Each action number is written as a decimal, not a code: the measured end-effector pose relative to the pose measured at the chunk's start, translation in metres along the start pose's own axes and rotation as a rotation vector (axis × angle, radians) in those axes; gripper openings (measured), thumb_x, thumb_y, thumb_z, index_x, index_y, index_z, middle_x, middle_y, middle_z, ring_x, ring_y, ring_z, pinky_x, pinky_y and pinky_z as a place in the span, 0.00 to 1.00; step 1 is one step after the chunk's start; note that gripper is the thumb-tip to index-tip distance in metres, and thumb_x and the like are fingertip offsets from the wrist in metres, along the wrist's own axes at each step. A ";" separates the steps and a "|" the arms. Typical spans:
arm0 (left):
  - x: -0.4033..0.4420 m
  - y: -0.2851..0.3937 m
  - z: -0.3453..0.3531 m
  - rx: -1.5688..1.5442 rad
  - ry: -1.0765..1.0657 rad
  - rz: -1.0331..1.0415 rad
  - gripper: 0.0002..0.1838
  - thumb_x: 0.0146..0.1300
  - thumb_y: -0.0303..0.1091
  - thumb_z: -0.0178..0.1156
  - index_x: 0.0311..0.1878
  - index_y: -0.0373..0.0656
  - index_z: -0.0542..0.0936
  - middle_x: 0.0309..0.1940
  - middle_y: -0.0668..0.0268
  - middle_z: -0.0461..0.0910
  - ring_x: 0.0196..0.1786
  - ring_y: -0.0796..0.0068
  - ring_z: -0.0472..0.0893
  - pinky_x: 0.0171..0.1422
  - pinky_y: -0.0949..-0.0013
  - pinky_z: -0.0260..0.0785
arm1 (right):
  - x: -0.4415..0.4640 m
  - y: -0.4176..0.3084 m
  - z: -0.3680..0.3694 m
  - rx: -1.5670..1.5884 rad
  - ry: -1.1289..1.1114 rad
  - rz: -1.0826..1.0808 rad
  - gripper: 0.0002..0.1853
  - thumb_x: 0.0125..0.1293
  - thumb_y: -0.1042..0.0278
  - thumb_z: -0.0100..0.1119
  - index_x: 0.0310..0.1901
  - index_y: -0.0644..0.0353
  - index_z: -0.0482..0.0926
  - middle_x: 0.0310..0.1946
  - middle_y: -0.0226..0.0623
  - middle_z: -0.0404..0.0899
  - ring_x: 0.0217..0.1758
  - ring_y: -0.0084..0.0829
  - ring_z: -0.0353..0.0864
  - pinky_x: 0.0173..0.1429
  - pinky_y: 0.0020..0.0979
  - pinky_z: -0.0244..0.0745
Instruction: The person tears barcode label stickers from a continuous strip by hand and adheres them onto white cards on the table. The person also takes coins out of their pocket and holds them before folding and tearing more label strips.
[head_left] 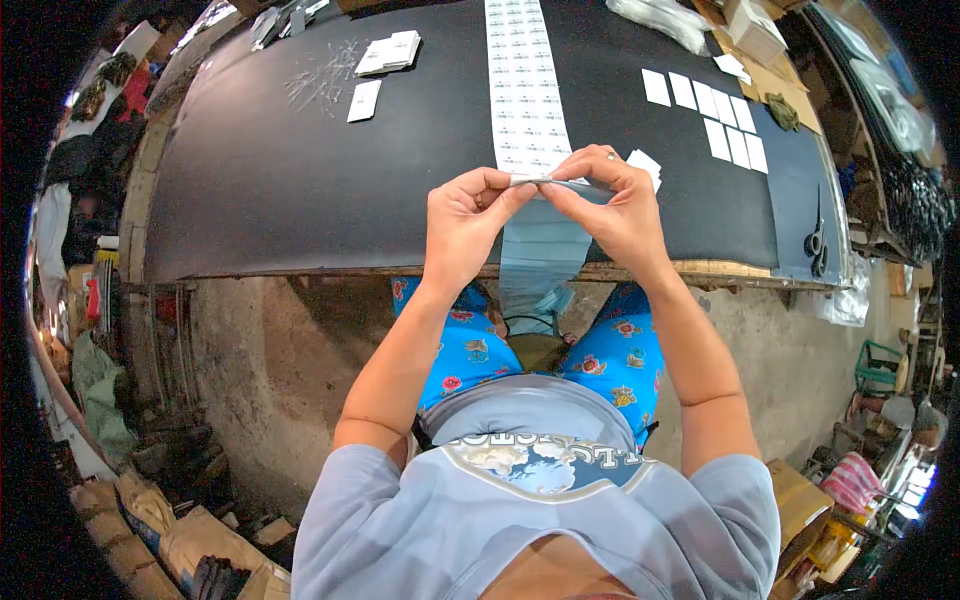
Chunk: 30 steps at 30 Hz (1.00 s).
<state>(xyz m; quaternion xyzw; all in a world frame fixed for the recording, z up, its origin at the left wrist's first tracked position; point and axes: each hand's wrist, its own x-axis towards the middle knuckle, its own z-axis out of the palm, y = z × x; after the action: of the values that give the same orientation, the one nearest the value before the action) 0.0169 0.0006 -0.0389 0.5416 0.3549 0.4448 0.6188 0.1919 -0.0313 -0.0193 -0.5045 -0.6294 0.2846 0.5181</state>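
A long white strip of printed labels [526, 80] runs down the middle of the dark table. Its light blue lower part [545, 245] hangs over the front edge toward my lap. My left hand [466, 222] and my right hand [622, 210] meet above the strip near that edge. Both pinch thumb against fingers on a narrow edge or fold of the label strip, fingertips almost touching. Whether a separate small piece is also between the fingers, I cannot tell. Just beyond my right hand lie a few white cards [646, 165], partly covered by it.
Rows of white cards [713, 105] lie at the right. Scissors [818, 235] rest near the right end of the table [300, 200]. Farther left are a stack of white cards [390, 52] and scattered thin strands [325, 78]. A clear plastic bag [660, 22] sits at the back.
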 end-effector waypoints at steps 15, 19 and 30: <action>0.001 -0.001 0.008 0.087 0.000 0.111 0.05 0.60 0.21 0.62 0.39 0.34 0.82 0.32 0.69 0.82 0.34 0.88 0.77 0.36 0.83 0.68 | 0.006 -0.026 -0.010 -0.325 -0.081 -0.210 0.10 0.50 0.72 0.67 0.37 0.57 0.84 0.31 0.36 0.78 0.42 0.36 0.75 0.51 0.34 0.64; 0.000 0.000 0.007 0.189 0.020 0.104 0.05 0.60 0.20 0.61 0.39 0.34 0.82 0.31 0.70 0.82 0.33 0.89 0.77 0.35 0.84 0.68 | 0.004 -0.028 -0.006 -0.427 -0.067 -0.298 0.08 0.51 0.72 0.66 0.35 0.55 0.84 0.31 0.35 0.77 0.43 0.36 0.74 0.54 0.37 0.62; 0.000 0.000 0.006 0.216 -0.001 0.110 0.06 0.61 0.21 0.60 0.40 0.33 0.82 0.32 0.66 0.83 0.35 0.87 0.78 0.38 0.81 0.71 | 0.001 -0.025 -0.005 -0.395 -0.011 -0.330 0.06 0.49 0.75 0.66 0.31 0.55 0.84 0.29 0.34 0.78 0.42 0.37 0.76 0.53 0.35 0.64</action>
<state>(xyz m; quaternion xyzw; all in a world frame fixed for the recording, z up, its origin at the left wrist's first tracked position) 0.0227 -0.0015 -0.0374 0.6239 0.3702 0.4369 0.5319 0.1880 -0.0394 0.0050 -0.4847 -0.7494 0.0704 0.4457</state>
